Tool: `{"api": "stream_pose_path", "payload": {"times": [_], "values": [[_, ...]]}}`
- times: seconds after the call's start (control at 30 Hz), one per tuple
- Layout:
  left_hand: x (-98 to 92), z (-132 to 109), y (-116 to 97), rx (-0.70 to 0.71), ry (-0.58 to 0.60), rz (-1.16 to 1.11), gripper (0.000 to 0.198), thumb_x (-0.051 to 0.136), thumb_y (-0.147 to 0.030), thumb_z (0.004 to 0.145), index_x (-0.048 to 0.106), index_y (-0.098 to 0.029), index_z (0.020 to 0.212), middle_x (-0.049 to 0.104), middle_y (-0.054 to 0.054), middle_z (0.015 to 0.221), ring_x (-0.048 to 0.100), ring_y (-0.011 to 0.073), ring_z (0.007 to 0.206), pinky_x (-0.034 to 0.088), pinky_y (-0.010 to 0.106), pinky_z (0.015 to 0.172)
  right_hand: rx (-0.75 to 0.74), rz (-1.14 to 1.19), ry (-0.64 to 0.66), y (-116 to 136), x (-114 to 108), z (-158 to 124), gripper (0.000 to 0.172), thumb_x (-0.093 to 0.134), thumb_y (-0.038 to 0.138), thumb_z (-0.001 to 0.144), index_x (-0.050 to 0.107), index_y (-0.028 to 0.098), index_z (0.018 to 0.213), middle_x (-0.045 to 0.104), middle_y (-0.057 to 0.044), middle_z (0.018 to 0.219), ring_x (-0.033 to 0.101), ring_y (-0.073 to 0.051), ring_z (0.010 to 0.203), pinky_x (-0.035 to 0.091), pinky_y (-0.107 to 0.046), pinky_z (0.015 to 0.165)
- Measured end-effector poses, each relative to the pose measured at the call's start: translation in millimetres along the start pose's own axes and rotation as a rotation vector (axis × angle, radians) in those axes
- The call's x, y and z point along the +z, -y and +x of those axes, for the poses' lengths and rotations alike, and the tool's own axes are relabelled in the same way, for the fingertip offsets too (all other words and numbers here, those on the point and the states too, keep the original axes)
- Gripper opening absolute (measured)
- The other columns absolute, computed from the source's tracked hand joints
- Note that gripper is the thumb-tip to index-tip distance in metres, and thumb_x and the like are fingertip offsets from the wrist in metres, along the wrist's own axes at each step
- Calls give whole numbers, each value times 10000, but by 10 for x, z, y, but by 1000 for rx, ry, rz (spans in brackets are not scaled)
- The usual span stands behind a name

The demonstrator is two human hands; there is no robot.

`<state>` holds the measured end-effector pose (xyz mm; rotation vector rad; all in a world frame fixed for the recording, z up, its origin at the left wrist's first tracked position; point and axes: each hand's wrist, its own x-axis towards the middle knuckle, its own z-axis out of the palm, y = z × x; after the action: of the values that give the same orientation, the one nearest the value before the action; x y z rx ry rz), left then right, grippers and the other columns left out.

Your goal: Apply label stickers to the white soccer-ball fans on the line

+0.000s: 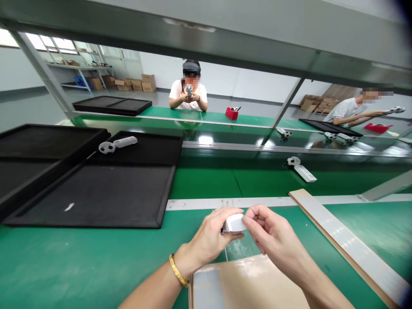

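Observation:
My left hand (210,231), with a yellow bracelet at its wrist, grips a white plastic piece (234,224) with a rounded, pale grey face. Most of that piece is hidden by the fingers. At its right edge, the thumb and forefinger of my right hand (270,229) are pinched together; whatever lies between them is too small to make out. Below both hands, a stack of tan and grey sheets (251,279) lies on the green bench (96,262). Beyond them, a white device with a football-patterned round head (302,169) rests on the green belt (206,182).
Black trays (128,193) stand at left, one carrying another football-headed device (119,144). A long grey-and-tan strip stack (347,244) lies at right. Metal posts (391,186) and an overhead shelf (206,38) frame the bench. Two people (188,92) work across the belt, near a red box (231,113).

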<state>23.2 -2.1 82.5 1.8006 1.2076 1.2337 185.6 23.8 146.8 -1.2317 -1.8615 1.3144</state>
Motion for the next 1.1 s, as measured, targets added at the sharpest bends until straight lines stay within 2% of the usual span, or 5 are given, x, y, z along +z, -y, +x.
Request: {"api": "stream_pose_path", "payload": {"times": [0.33, 0.8, 1.1], "values": [[1, -5, 0, -5, 6, 1, 429, 735, -246, 789, 572, -242, 1186, 654, 43, 1148, 607, 221, 1064, 464, 341, 944, 20, -32, 4, 13, 0, -11, 327, 510, 499, 890, 491, 214, 732, 394, 64, 542, 365, -99, 460, 298, -235, 438], [17, -14, 6, 3, 0, -2, 462, 762, -189, 753, 584, -227, 1178, 655, 50, 1155, 602, 223, 1078, 460, 341, 954, 9, -33, -17, -36, 16, -21, 319, 521, 489, 884, 495, 213, 725, 399, 74, 516, 358, -93, 451, 279, -222, 443], [27, -19, 16, 23, -6, -3, 412, 725, -256, 799, 576, -233, 1183, 650, 48, 1158, 598, 217, 1085, 461, 337, 954, -16, -50, -44, -74, 46, -18, 314, 515, 492, 884, 502, 214, 740, 426, 51, 558, 354, -95, 453, 282, -215, 414]]}}
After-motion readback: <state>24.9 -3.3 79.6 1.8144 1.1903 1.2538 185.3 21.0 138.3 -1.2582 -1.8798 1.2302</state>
